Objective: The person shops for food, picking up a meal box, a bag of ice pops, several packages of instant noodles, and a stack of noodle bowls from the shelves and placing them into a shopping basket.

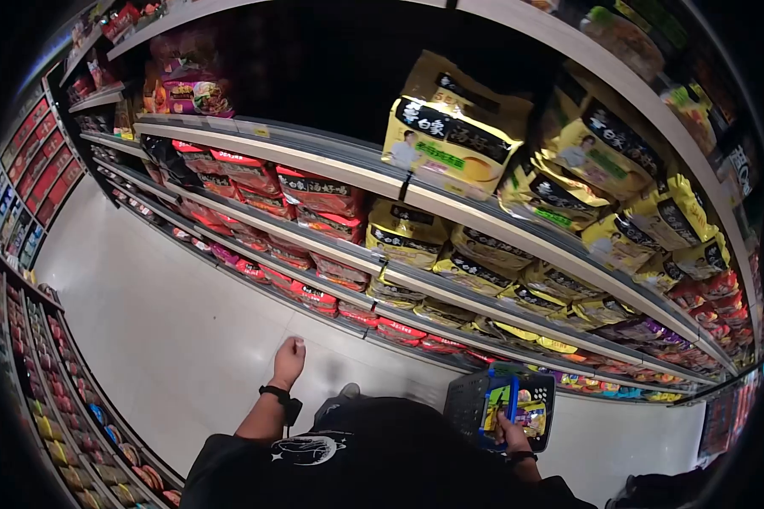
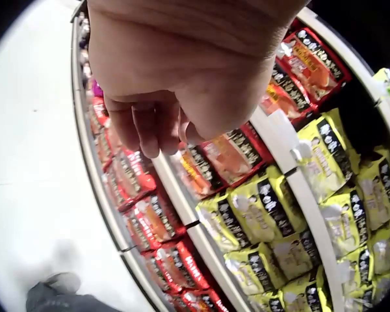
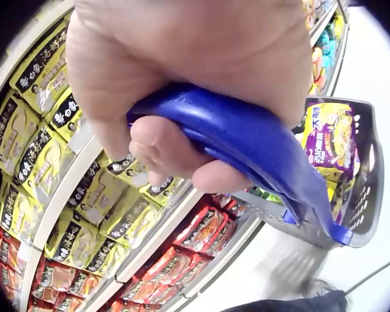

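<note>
The right hand (image 3: pixel 188 71) grips the blue handle (image 3: pixel 247 143) of a grey basket (image 3: pixel 367 195), its fingers curled round it. Inside the basket lies a yellow and purple packet (image 3: pixel 329 138). From the head view, this hand (image 1: pixel 511 434) is at the lower right, beside the body. The left hand (image 1: pixel 289 363) hangs over the floor with nothing in it; in the left wrist view the same hand (image 2: pixel 182 71) has its fingers loosely curled, in front of shelves of red packs (image 2: pixel 234 156) and yellow packs (image 2: pixel 257 211).
Long shelves (image 1: pixel 314 165) cross the view with yellow packs (image 1: pixel 454 136) and red packs (image 1: pixel 318 195) in tiers. Another shelf row (image 1: pixel 68 399) stands at the left. Pale floor (image 1: pixel 170 297) lies between them. Dark clothing (image 1: pixel 671 488) shows at the lower right edge.
</note>
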Demonstrator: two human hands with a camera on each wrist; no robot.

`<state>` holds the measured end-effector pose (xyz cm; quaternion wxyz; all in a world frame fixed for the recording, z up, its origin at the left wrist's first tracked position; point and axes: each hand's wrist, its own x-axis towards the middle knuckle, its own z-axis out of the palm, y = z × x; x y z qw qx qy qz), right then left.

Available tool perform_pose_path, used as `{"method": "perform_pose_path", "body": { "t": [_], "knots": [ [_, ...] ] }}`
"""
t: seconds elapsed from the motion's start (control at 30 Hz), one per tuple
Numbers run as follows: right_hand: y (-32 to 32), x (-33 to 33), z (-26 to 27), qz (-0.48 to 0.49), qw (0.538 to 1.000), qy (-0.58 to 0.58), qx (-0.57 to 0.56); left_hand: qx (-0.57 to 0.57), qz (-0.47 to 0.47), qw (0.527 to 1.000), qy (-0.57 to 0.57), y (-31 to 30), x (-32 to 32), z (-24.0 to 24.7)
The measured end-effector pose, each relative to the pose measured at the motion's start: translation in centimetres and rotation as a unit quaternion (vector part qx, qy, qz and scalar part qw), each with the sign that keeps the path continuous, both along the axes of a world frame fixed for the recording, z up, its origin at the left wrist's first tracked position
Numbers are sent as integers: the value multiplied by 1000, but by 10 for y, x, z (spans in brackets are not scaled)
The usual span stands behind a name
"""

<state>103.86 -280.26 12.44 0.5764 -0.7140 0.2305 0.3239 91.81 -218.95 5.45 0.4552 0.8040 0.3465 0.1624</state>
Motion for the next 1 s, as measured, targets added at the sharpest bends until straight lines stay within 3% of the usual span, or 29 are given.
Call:
{"method": "perform_pose_path", "body": {
  "t": [0.2, 0.27, 0.37, 0.43, 0.63, 0.73, 0.87, 0.93, 1.0],
  "knots": [
    [76, -18, -3, -55, 998, -10, -17, 84, -83, 969, -216, 43, 114, 150],
    [99, -23, -6, -67, 998, -20, -12, 133, -143, 937, -289, 38, 151, 237],
    [141, -26, 1, -61, 998, -32, 5, 233, -190, 849, -434, 34, 203, 321],
    [168, -27, 15, -42, 997, -44, 37, 237, -180, 828, -475, 28, 234, 342],
    [204, -23, -24, -6, 997, -54, 63, 262, -94, 839, -468, -1, 307, 362],
    [220, -26, -15, -3, 997, -49, 65, 295, -91, 856, -415, -11, 315, 376],
    [222, -30, -17, -32, 994, -42, 98, 256, -49, 887, -381, -14, 325, 397],
    [220, -29, -24, -20, 992, -57, 107, 207, -72, 911, -350, -11, 321, 411],
    [227, -30, -13, -33, 993, -63, 98, 251, -75, 892, -368, -7, 329, 412]
  ]
}}
